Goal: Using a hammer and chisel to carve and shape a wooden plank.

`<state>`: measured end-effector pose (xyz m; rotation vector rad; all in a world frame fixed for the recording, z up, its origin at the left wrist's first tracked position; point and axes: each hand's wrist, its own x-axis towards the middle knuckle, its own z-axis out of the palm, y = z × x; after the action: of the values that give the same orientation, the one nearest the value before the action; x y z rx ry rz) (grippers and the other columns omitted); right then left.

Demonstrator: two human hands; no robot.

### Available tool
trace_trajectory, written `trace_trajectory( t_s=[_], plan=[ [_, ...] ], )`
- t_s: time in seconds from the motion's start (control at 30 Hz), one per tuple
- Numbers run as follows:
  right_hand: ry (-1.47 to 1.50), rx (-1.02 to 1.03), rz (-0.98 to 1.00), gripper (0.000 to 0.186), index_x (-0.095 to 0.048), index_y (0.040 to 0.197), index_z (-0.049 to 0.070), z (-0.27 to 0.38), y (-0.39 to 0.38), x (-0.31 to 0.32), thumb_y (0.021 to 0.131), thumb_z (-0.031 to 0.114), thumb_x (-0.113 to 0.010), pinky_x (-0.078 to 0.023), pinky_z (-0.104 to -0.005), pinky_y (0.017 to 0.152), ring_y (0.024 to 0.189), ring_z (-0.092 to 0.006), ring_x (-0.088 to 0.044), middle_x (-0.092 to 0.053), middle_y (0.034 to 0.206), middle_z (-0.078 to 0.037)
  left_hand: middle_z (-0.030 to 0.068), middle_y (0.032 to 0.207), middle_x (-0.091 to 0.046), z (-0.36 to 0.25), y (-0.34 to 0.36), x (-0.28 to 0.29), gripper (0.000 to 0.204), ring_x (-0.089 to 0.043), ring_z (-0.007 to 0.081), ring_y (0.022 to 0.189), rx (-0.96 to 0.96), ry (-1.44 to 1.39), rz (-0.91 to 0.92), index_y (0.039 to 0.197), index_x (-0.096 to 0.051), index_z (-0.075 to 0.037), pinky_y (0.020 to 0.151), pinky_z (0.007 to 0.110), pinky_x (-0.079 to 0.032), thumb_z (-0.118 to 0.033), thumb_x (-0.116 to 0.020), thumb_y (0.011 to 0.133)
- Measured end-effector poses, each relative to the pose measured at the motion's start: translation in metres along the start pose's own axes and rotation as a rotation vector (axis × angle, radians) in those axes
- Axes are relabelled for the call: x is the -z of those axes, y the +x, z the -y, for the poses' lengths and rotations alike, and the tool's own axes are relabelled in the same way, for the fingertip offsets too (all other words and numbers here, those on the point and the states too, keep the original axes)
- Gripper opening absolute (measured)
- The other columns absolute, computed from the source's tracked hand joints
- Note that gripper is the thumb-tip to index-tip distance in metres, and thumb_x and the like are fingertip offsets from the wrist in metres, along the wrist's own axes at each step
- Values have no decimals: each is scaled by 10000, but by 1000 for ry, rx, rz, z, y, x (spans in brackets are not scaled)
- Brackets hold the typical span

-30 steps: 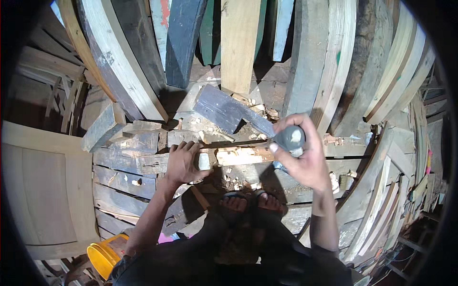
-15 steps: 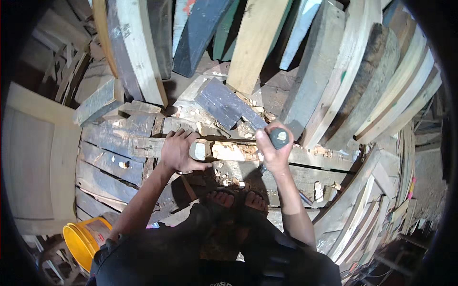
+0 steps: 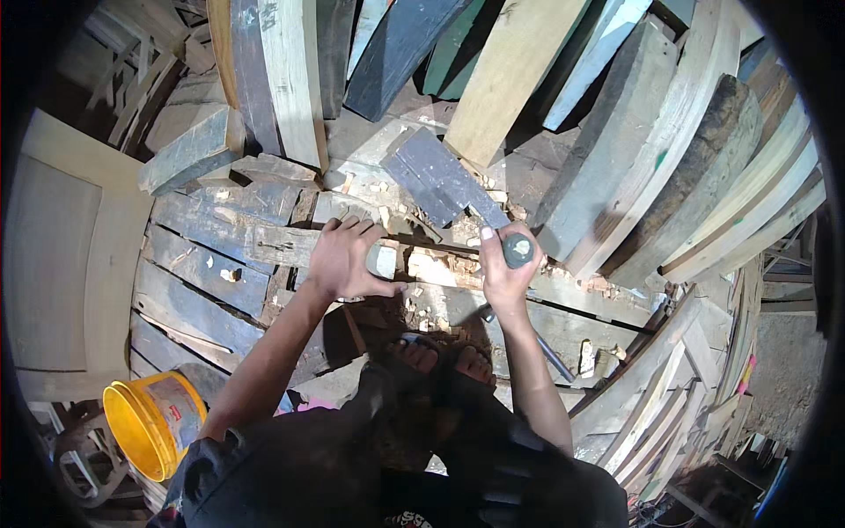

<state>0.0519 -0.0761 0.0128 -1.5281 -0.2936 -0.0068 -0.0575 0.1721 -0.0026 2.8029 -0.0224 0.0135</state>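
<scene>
My left hand (image 3: 343, 258) lies open on a wooden beam (image 3: 282, 245), fingers spread and thumb stretched out to the right. Just past its fingers shows the beam's pale squared part (image 3: 382, 260). To the right of that, a freshly cut, bright stretch of wood (image 3: 440, 267) is strewn with chips. My right hand (image 3: 503, 280) is closed around the upright handle of a chisel (image 3: 518, 250); only its dark round butt with a pale centre shows, and the blade is hidden. Beside my right wrist lies a hammer (image 3: 553, 356) with a long dark handle.
A grey-painted block (image 3: 433, 174) lies beyond the beam among chips. Thick boards (image 3: 607, 132) lean along the far side and right. A yellow bucket (image 3: 141, 431) stands at lower left, near a pale panel (image 3: 106, 264). My feet (image 3: 418, 355) are close to the work.
The view has turned slightly, shifting the far boards rightward and the bucket leftward. Against the planks, my right hand with the chisel sits a little further left. My left hand stays on the beam.
</scene>
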Motion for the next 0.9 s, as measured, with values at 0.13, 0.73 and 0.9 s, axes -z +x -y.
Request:
trace_trajectory(
  t_s=[0.13, 0.73, 0.9],
  plan=[
    [134, -29, 43, 228, -496, 841, 56, -8, 0, 9, 990, 42, -668, -310, -256, 433, 474, -56, -414, -471, 600, 24, 156, 1206, -720, -2, 0, -1, 975, -639, 343, 1211, 30, 23, 39, 1203, -712, -49, 1063, 508, -450, -779, -805, 565],
    [514, 38, 238, 501, -488, 923, 73, 30, 14, 18, 1054, 556, -518, -358, -307, 675, 695, -145, -424, -432, 773, -27, 56, 975, -709, -32, 54, 34, 155, -654, 137, 952, 280, -980, -671, 1030, -686, -14, 917, 332, -496, -83, -746, 904],
    [487, -61, 272, 495, -555, 914, 7, 33, 12, 22, 982, 489, -645, -392, -314, 711, 748, -165, -499, -517, 809, -71, 17, 979, -700, -75, 67, 46, 95, -647, 109, 964, -9, -1103, -413, 997, -676, -22, 917, 295, -510, 36, -638, 931]
  ],
)
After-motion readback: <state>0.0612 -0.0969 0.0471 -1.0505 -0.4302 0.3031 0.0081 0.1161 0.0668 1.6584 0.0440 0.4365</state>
